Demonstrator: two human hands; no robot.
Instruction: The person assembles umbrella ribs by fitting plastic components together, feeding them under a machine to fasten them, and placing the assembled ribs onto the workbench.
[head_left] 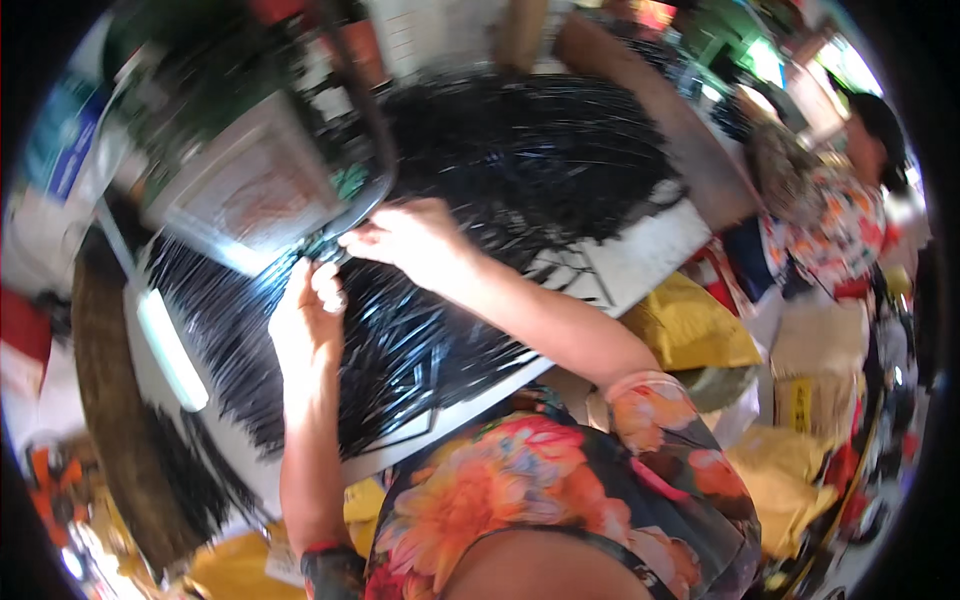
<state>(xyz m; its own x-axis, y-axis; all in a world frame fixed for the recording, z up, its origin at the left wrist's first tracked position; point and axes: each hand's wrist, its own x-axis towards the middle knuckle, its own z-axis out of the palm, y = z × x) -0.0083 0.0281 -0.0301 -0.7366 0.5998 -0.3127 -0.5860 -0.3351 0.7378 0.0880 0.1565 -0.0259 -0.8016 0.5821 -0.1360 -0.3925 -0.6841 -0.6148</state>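
Note:
A thick heap of thin black strips point(520, 150) covers the white tabletop point(655, 250), spreading around a dark machine point(240, 190) with a pale square plate on its front. At the machine's lower front edge, my left hand point(308, 315) is closed, fingertips pinched together. My right hand point(415, 240) reaches in from the right, its thumb and fingers also pinched, just beside the machine's curved dark arm point(375, 150). The fingertips of both hands are close together over the strips. Blur and glare hide what lies between them.
A lit bar lamp point(172, 348) hangs left of the strips. Curved brown boards edge the table at left point(110, 390) and right point(665, 125). Yellow bags point(690, 325) and cardboard boxes point(815, 340) stand at right. Another person point(830, 210) sits at far right.

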